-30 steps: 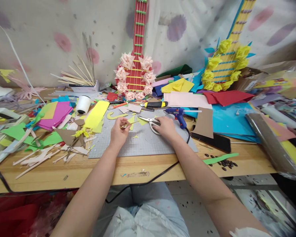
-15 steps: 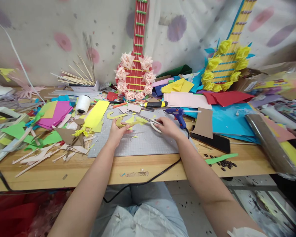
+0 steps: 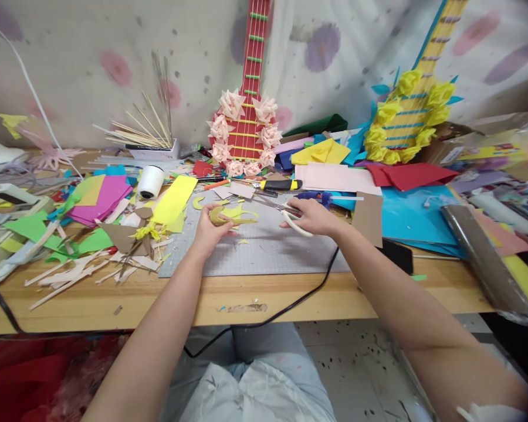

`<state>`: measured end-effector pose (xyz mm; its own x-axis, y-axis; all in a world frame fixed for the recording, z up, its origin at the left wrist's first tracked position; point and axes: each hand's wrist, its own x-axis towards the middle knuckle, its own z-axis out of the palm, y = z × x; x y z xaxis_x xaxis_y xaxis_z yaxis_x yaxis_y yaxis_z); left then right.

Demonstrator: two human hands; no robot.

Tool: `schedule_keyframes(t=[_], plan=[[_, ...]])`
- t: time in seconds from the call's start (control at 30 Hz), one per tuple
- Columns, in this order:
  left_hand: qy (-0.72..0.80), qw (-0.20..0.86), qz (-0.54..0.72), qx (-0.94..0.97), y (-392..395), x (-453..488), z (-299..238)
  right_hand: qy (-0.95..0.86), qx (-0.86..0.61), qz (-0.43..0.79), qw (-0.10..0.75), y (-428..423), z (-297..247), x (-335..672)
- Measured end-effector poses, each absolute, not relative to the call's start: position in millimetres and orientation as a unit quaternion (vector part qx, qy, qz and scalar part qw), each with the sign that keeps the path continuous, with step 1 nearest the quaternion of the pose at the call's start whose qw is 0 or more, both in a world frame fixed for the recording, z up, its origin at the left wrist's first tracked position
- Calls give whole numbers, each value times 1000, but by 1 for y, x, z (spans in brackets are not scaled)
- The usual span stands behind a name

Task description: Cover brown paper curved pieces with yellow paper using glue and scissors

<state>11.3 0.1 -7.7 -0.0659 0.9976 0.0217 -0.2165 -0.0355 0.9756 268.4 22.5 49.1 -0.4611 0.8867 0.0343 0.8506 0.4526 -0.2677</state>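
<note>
My left hand [image 3: 212,230] pinches a curved piece of yellow paper [image 3: 220,216] above the grey cutting mat [image 3: 264,258]. To the right of it, my right hand [image 3: 310,215] grips scissors with white handles [image 3: 300,228]. Their blades point up and left, apart from the paper, and look slightly parted. Small yellow offcuts [image 3: 235,210] lie on the mat beyond my left hand. Behind my right hand the blue glue gun [image 3: 319,197] is partly hidden.
A red paper guitar with pink flowers [image 3: 245,138] stands at the back, a yellow one [image 3: 402,126] to its right. Paper scraps [image 3: 70,275] crowd the left. A black cable [image 3: 286,308] crosses the front edge. A yellow-black cutter [image 3: 281,184] lies behind the mat.
My right hand has moved right with the scissors, away from the yellow paper, and now covers much of the glue gun. My left hand still holds the paper, turned slightly.
</note>
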Motion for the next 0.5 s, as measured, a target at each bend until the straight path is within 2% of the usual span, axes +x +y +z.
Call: schedule_keyframes(t=[0.2,0.5], plan=[[444,501,562,487,2,10,-12,-886,-455,87,-14,17,56,262],[432,493,553,515,1,11,-12,-889,-448,60,-65,18,64,261]])
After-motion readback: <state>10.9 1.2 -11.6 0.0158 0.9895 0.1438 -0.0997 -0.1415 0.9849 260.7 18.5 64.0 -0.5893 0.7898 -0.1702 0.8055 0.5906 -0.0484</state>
